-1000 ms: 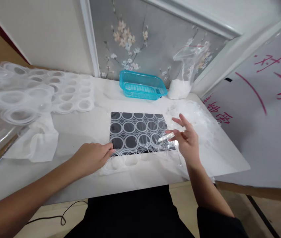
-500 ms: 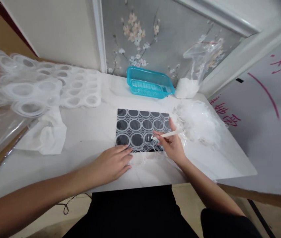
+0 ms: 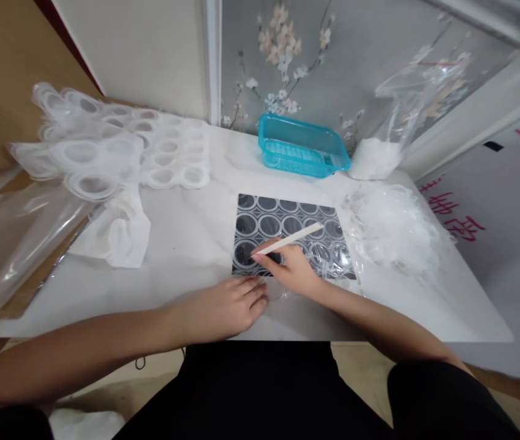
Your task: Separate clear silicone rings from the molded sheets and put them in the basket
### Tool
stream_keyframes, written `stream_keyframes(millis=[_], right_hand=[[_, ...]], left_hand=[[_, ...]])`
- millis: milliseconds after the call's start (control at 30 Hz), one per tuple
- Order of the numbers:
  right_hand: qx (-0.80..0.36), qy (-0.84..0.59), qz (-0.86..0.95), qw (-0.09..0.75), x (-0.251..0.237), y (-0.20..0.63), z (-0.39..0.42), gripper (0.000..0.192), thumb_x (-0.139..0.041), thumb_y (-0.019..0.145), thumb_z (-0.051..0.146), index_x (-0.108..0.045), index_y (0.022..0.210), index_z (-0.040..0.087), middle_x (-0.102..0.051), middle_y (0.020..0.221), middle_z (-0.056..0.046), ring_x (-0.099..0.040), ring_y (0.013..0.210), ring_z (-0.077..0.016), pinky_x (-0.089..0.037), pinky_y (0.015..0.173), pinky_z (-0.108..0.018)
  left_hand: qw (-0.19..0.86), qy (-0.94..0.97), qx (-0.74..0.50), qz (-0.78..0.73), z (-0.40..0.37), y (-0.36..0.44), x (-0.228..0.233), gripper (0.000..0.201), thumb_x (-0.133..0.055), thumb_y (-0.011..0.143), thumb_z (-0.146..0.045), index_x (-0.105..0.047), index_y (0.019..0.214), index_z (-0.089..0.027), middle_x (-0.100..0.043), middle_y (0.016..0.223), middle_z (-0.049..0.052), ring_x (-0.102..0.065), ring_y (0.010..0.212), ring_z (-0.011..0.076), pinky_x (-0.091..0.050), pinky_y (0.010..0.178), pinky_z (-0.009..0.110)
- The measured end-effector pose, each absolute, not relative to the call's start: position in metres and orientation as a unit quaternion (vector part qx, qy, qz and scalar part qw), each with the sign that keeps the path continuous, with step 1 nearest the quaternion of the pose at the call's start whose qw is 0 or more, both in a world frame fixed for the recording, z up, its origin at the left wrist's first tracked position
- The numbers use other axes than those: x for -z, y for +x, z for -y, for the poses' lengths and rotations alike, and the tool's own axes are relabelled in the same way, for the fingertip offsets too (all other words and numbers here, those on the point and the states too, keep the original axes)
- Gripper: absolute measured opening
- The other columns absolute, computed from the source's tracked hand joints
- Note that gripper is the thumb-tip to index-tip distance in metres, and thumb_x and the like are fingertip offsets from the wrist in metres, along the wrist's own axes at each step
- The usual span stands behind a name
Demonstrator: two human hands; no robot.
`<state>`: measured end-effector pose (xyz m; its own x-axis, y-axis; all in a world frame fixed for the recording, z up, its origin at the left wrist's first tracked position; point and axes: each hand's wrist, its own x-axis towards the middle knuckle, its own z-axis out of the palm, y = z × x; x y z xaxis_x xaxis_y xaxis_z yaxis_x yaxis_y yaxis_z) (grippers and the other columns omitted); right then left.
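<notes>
A dark sheet (image 3: 269, 226) printed with rows of pale rings lies flat on the white table. Over its lower part, my right hand (image 3: 295, 269) pinches a slim white stick (image 3: 297, 236), whose lower end points at a ring near the sheet's left side. My left hand (image 3: 232, 307) rests palm down at the near edge, its fingers stretched out and touching the sheet's lower left border. Clear film with ring outlines (image 3: 326, 263) shows on the sheet's lower right and overhangs its near edge. Part of the sheet is hidden under my right hand.
A blue plastic basket (image 3: 303, 165) stands at the back, beside a clear bag of white material (image 3: 376, 160). Clear ring scraps (image 3: 392, 229) are heaped to the right. Stacked ring-cut sheets (image 3: 168, 153) and a crumpled white sheet (image 3: 120, 235) lie to the left.
My right hand has moved left across the dark sheet with the white stick, from the right side toward the left rings. My left hand stays at the near edge. The whole view has shifted.
</notes>
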<state>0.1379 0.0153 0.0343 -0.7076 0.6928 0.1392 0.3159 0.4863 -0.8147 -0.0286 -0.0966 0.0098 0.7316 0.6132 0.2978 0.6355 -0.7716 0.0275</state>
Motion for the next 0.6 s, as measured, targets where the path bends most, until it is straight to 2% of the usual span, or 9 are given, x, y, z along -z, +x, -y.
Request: stream_keyframes(millis=[67, 167, 300, 433, 533, 600], right_hand=[[-0.427, -0.315, 0.816, 0.229, -0.025, 0.132, -0.014, 0.019, -0.056, 0.089, 0.035, -0.069, 0.09, 0.021, -0.072, 0.094, -0.003, -0.067, 0.091, -0.019, -0.053, 0.083, -0.032], [-0.436, -0.324, 0.807, 0.23, -0.016, 0.133, -0.013, 0.016, -0.058, 0.088, 0.031, -0.069, 0.089, 0.019, -0.073, 0.093, -0.003, -0.068, 0.09, -0.0184, -0.053, 0.084, -0.031], [-0.416, -0.311, 0.822, 0.233, -0.012, 0.136, -0.014, 0.014, -0.058, 0.089, 0.03, -0.069, 0.09, 0.02, -0.072, 0.091, -0.003, -0.068, 0.088, -0.0183, -0.053, 0.082, -0.031], [-0.385, -0.287, 0.844, 0.239, -0.008, 0.138, -0.015, 0.013, -0.057, 0.089, 0.028, -0.067, 0.091, 0.02, -0.072, 0.091, -0.003, -0.067, 0.087, -0.0176, -0.054, 0.08, -0.031], [-0.297, -0.23, 0.892, 0.253, -0.003, 0.142, -0.011, 0.014, -0.053, 0.091, 0.024, -0.066, 0.096, 0.021, -0.071, 0.096, -0.004, -0.063, 0.103, -0.0202, -0.051, 0.088, -0.035], [-0.203, -0.158, 0.932, 0.257, 0.002, 0.145, -0.008, 0.016, -0.052, 0.091, 0.019, -0.065, 0.1, 0.021, -0.071, 0.102, -0.004, -0.055, 0.119, -0.0227, -0.045, 0.099, -0.04]], left_hand=[[0.079, -0.915, 0.157, 0.363, 0.097, -0.027, -0.01, 0.024, -0.048, 0.093, -0.016, -0.06, 0.111, -0.004, -0.066, 0.113, 0.022, -0.064, 0.106, 0.0275, -0.047, 0.096, 0.04], [0.123, -0.899, 0.154, 0.39, 0.097, -0.025, -0.011, 0.029, -0.046, 0.095, -0.023, -0.063, 0.103, -0.001, -0.07, 0.103, 0.022, -0.069, 0.094, 0.028, -0.052, 0.086, 0.039], [0.152, -0.889, 0.148, 0.405, 0.096, -0.024, -0.009, 0.033, -0.046, 0.095, -0.028, -0.065, 0.101, -0.001, -0.071, 0.1, 0.02, -0.069, 0.094, 0.0283, -0.055, 0.083, 0.038], [0.135, -0.883, 0.15, 0.424, 0.095, -0.024, -0.006, 0.034, -0.05, 0.093, -0.03, -0.066, 0.101, -0.001, -0.071, 0.1, 0.02, -0.069, 0.094, 0.0282, -0.056, 0.082, 0.037], [0.08, -0.882, 0.137, 0.444, 0.093, -0.024, -0.009, 0.037, -0.053, 0.091, -0.035, -0.066, 0.104, -0.003, -0.07, 0.104, 0.019, -0.067, 0.098, 0.0274, -0.056, 0.083, 0.036], [0.023, -0.88, 0.12, 0.459, 0.091, -0.025, -0.014, 0.04, -0.055, 0.089, -0.039, -0.066, 0.106, -0.004, -0.07, 0.106, 0.018, -0.067, 0.1, 0.0269, -0.056, 0.084, 0.036]])
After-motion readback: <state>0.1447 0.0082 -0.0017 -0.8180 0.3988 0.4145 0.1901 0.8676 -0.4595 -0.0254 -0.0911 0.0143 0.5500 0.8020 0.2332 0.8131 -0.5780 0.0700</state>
